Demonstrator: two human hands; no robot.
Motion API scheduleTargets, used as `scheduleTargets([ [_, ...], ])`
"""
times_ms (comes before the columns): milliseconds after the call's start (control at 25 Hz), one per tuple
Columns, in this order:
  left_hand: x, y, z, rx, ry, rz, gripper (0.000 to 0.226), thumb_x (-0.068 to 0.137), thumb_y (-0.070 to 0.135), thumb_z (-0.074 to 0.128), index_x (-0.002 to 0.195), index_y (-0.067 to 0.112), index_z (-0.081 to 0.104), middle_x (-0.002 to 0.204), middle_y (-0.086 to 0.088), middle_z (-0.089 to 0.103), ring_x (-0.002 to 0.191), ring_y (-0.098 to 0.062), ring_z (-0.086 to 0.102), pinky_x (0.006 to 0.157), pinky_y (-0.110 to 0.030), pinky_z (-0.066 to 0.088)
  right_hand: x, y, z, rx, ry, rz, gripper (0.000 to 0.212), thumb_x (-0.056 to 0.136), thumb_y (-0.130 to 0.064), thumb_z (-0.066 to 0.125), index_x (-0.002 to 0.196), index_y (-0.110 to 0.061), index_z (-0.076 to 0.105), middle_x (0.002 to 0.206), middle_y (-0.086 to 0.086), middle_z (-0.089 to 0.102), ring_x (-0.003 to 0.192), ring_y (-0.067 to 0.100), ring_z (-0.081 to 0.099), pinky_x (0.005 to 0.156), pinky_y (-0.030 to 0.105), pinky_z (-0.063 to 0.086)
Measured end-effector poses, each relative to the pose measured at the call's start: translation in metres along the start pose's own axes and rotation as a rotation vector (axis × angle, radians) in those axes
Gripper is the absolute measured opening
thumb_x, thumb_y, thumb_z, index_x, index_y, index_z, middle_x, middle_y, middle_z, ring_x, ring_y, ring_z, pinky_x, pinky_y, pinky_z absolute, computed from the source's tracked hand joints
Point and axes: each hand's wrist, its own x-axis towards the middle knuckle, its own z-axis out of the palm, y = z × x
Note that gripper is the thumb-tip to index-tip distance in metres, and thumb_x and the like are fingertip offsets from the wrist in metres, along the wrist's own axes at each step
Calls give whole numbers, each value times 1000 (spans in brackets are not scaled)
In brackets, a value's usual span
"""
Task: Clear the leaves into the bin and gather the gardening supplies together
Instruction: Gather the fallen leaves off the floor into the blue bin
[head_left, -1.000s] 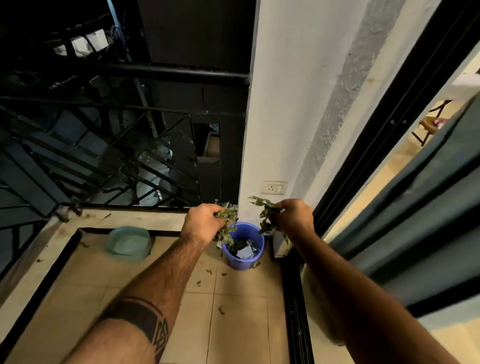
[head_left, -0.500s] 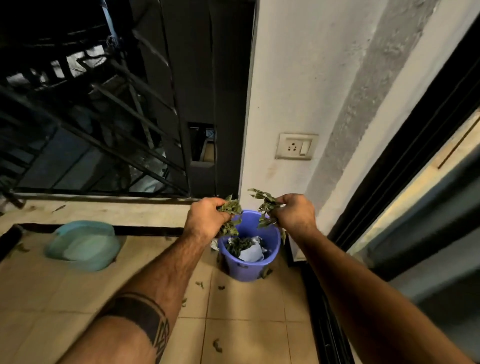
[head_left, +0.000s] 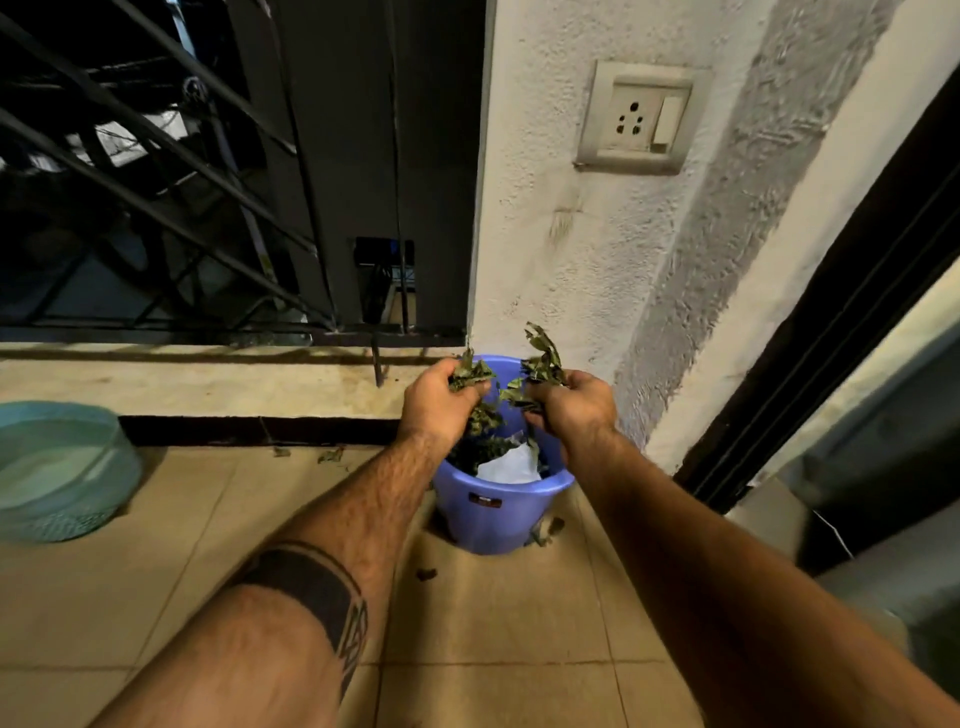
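A small blue bin (head_left: 493, 514) stands on the tiled floor against the white wall corner. Dry leaves and a white paper scrap (head_left: 509, 462) lie inside it. My left hand (head_left: 439, 402) is directly over the bin's left rim, closed on a clump of dry green leaves (head_left: 470, 373). My right hand (head_left: 571, 405) hovers over the right rim, gripping another bunch of leaves (head_left: 540, 366) that sticks upward. A few leaves dangle from both hands into the bin.
A teal mesh basket (head_left: 57, 467) sits on the floor at the left. Loose leaf bits (head_left: 426, 574) lie by the bin's base and near the ledge (head_left: 330, 456). Black railing bars stand behind the raised ledge. A dark sliding-door frame (head_left: 810, 332) runs along the right.
The view has moved closer to the bin and lower. Both hands, still holding leaves, have come together and down over the bin's mouth.
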Motion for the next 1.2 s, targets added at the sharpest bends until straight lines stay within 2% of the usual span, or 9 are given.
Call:
scheduleTargets([
  [40, -1, -2, 5, 19, -32, 2, 35, 86, 23, 79, 118, 13, 70, 100, 1, 72, 94, -15, 65, 74, -15, 43, 1, 5, 3, -9, -5, -6, 31, 79, -4, 81, 109, -7, 73, 88, 16, 76, 72, 30, 72, 70, 45, 62],
  [120, 0, -7, 14, 90, -145, -2, 51, 85, 20, 80, 132, 11, 63, 123, -5, 69, 111, -17, 63, 94, -21, 45, 4, 14, 4, -105, -38, -47, 45, 79, -7, 81, 123, -11, 68, 103, 14, 75, 86, 30, 71, 86, 49, 60],
  [200, 5, -11, 18, 175, -273, 4, 71, 84, 20, 81, 147, 12, 50, 144, -9, 57, 131, -22, 54, 110, -29, 39, 8, 16, -1, -283, -98, -93, 62, 78, -9, 82, 136, -15, 61, 115, 8, 71, 104, 28, 69, 99, 43, 54],
  [280, 9, -15, 18, 268, -361, 21, 81, 86, 22, 80, 155, 15, 38, 155, -9, 45, 142, -22, 43, 115, -28, 32, 10, 17, -4, -541, -111, -166, 62, 83, -12, 79, 141, -18, 57, 119, 9, 70, 109, 28, 68, 102, 38, 52],
  [440, 15, -14, 14, 570, -286, 157, 67, 95, 33, 66, 155, 24, 38, 155, -3, 47, 142, -21, 43, 113, -30, 33, 5, 13, -7, -740, -71, -335, 39, 94, -11, 58, 132, -21, 64, 117, 8, 73, 110, 30, 68, 99, 37, 52],
  [520, 16, -7, 11, 616, -262, 208, 66, 96, 37, 63, 156, 25, 38, 154, 0, 48, 140, -20, 44, 112, -29, 34, 4, 5, -7, -774, -88, -376, 42, 95, -14, 59, 137, -21, 60, 126, 8, 69, 117, 30, 64, 101, 36, 51],
  [720, 19, 33, -20, 537, -219, 322, 85, 90, 38, 68, 160, 19, 24, 165, -5, 26, 151, -21, 25, 122, -33, 23, -10, -36, -15, -695, -98, -509, 62, 91, -35, 69, 147, -17, 48, 145, 8, 57, 133, 28, 53, 109, 36, 43],
  [1040, -23, 176, -129, 710, -231, 324, 106, 80, 58, 66, 162, 18, 13, 169, -2, 11, 156, -21, 7, 126, -40, 11, -101, -182, -54, -866, -139, -667, 76, 91, -51, 65, 154, -18, 37, 156, 6, 43, 144, 24, 39, 114, 39, 37],
  [1200, -43, 295, -210, 798, -194, 352, 111, 72, 72, 45, 162, 19, 8, 170, 2, 3, 156, -16, 0, 127, -38, 3, -164, -311, -77, -990, -156, -764, 87, 92, -65, 55, 160, -19, 26, 165, 8, 30, 153, 26, 23, 122, 46, 28],
])
